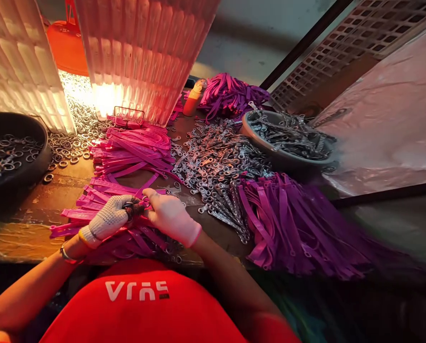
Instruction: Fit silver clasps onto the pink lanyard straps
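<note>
At the near edge of the table, my two gloved hands meet over a layer of pink straps. My left hand (109, 218), in a white dotted glove with dark fingertips, is closed around one pink strap (149, 183). A bit of metal seems to show at its fingers, too small to name. My right hand (172, 216), in a plain white glove with a pink cuff, pinches the same strap from the other side. The strap's end between the hands is hidden by the fingers. A pile of pink straps (136, 147) lies just beyond them.
Metal clips (216, 157) are heaped at centre right, beside a grey bowl (284, 159) of more clips. Purple straps (288, 219) hang over the right table edge. Metal rings (80, 128) and a black basin (16, 176) are left. An orange bottle (194, 99) stands behind.
</note>
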Demonstrator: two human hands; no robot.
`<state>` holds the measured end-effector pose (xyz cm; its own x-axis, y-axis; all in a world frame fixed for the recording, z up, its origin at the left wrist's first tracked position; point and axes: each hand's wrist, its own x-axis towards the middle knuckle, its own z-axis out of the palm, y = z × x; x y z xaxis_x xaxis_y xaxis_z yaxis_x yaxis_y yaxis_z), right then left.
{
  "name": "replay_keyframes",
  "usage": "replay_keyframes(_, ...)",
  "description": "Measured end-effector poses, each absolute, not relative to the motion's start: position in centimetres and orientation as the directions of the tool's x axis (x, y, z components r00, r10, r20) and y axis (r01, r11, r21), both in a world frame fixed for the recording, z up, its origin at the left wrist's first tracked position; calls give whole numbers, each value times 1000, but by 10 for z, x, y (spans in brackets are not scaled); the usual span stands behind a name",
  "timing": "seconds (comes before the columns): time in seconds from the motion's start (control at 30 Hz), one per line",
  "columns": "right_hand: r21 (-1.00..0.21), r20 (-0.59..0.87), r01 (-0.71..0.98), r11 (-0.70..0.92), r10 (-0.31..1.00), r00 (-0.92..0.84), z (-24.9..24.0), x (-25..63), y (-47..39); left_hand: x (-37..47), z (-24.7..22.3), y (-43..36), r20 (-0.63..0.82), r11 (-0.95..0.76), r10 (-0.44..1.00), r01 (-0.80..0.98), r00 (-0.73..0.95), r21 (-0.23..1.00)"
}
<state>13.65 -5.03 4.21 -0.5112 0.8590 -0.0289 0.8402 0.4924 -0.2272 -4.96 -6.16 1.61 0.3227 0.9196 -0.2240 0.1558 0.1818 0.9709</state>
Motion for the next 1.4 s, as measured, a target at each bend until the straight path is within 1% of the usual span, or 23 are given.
replay_keyframes(0.1, -182, -59, 848, 498, 855, -515, 37, 135, -49, -48, 16, -64, -199, 141, 934, 206, 295, 968)
replay_keyframes(0.27, -3, -67, 774, 634, 772, -632, 27, 132, -49, -46, 11, -61, -144, 77, 946, 228, 292, 971)
replay_keyframes(0.33, 18, -78, 746, 666, 745, -663, 27, 131, -47, -50, 15, -57, -150, 80, 942, 231, 300, 970)
replay_keyframes(0.4, -13, -63, 742, 670, 740, -670, 30, 129, -46, -57, 27, -53, -135, 47, 928, 250, 347, 967)
replay_keyframes(0.5, -93, 16, 772, 628, 777, -630, 36, 130, -52, -75, 52, -46, -57, -95, 916, 352, 397, 931)
replay_keyframes(0.6, -145, 41, 816, 559, 827, -560, 50, 142, -62, -96, 72, -43, -15, -136, 953, 475, 302, 869)
replay_keyframes(0.67, -231, -7, 790, 568, 811, -586, 60, 160, -62, -102, 74, -42, -46, -51, 981, 482, 188, 875)
replay_keyframes(0.7, -299, -24, 760, 576, 792, -610, 63, 171, -57, -102, 72, -42, -90, 23, 987, 434, 135, 901)
replay_keyframes(0.73, -367, -29, 736, 569, 784, -620, 64, 184, -48, -100, 67, -42, -159, 117, 982, 340, 98, 933)
replay_keyframes(0.77, -421, -24, 734, 532, 803, -596, 61, 197, -36, -94, 62, -42, -244, 223, 967, 205, 79, 953)
replay_keyframes(0.8, -446, -18, 774, 449, 860, -509, 54, 210, -21, -87, 55, -42, -335, 331, 939, 50, 85, 942)
replay_keyframes(0.83, -432, -22, 841, 326, 928, -372, 44, 221, -5, -78, 50, -41, -419, 429, 901, -100, 111, 898)
replay_keyframes(0.87, -371, -31, 916, 156, 983, -180, 31, 230, 12, -68, 45, -39, -486, 508, 861, -226, 149, 831)
replay_keyframes(0.9, -291, -33, 957, -12, 999, 2, 16, 237, 28, -59, 42, -37, -532, 564, 825, -323, 188, 760)
replay_keyframes(0.93, -244, -9, 963, -116, 993, 117, -1, 242, 43, -50, 40, -35, -562, 601, 797, -392, 224, 697)
replay_keyframes(1.0, -255, 52, 956, -146, 985, 164, -31, 245, 62, -39, 40, -31, -580, 633, 766, -480, 276, 607)
replay_keyframes(1.1, -320, 119, 945, -74, 986, 117, -55, 243, 68, -36, 44, -29, -555, 639, 763, -520, 332, 567)
replay_keyframes(1.2, -383, 211, 924, 3, 974, 85, -48, 237, 54, -41, 45, -36, -532, 675, 738, -461, 416, 576)
replay_keyframes(1.23, -435, 255, 899, 57, 965, 63, -39, 233, 47, -42, 44, -39, -528, 689, 724, -426, 444, 586)
replay_keyframes(1.3, -598, 314, 772, 216, 949, -22, -16, 220, 28, -42, 42, -46, -516, 696, 709, -355, 481, 625)
replay_keyframes(1.33, -691, 324, 656, 304, 941, -95, -3, 210, 17, -41, 40, -49, -505, 689, 707, -321, 495, 649)
replay_keyframes(1.37, -758, 295, 549, 351, 936, -192, 11, 199, 7, -39, 39, -52, -490, 677, 711, -300, 505, 673)
replay_keyframes(1.4, -786, 272, 484, 385, 918, -289, 23, 187, -4, -36, 37, -55, -469, 658, 723, -299, 507, 691)
